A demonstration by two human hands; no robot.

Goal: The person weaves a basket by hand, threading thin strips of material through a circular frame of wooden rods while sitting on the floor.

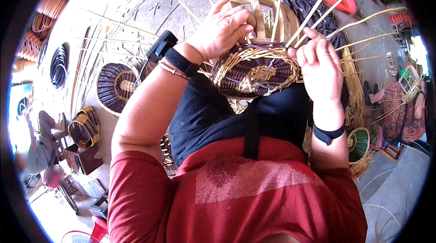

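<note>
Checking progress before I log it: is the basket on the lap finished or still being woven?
Still being woven: the basket has long loose cane stakes sticking out past its rim, between left hand and right hand.

Left hand [222, 29], right hand [320, 68]: fingers curled.

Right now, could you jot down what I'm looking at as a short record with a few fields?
Place: concrete floor strewn with cane strips
Work piece: half-woven basket, dark and pale bands, on the lap
Left hand: gripping the basket's far rim
Right hand: pinching pale cane strands at the basket's right edge
Wrists: black bands on both
Nearby: woven disc at left, green basket at right
Others: people seated at both edges
</note>
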